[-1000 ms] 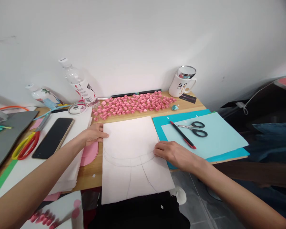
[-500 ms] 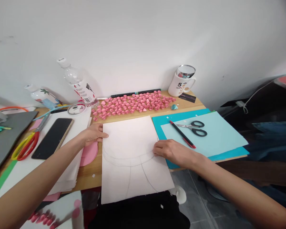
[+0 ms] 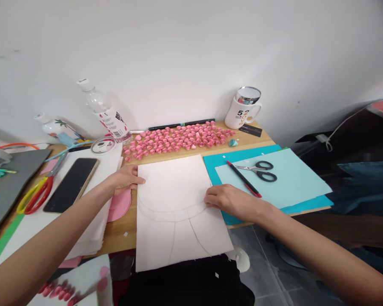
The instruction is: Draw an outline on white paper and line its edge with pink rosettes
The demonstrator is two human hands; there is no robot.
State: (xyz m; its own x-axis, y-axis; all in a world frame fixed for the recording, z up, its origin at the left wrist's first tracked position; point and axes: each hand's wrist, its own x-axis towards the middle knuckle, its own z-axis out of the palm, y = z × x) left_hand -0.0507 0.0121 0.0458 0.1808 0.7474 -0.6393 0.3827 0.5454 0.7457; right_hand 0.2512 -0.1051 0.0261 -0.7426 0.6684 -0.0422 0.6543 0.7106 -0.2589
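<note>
A large white sheet (image 3: 175, 199) with pencilled curves lies on the wooden desk (image 3: 121, 233), its near edge hanging over the front. My left hand (image 3: 125, 179) grips the sheet's left edge, thumb on top. My right hand (image 3: 227, 200) rests on the sheet's right edge with fingers curled onto the paper. Just right of that hand lie a red and black pen (image 3: 244, 179) and black scissors (image 3: 259, 171) on light blue paper (image 3: 293, 178).
Several pink paper rolls (image 3: 178, 139) are spread at the back, with a black stick (image 3: 181, 124) behind them. A white mug (image 3: 244, 109) stands back right. Left: two bottles (image 3: 104, 111), tape (image 3: 102, 145), a phone (image 3: 70, 183), red and yellow scissors (image 3: 35, 195), and a pink cut-out (image 3: 119, 206).
My right hand has slid slightly up and left along the sheet's right edge. The left hand and the sheet have stayed put.
</note>
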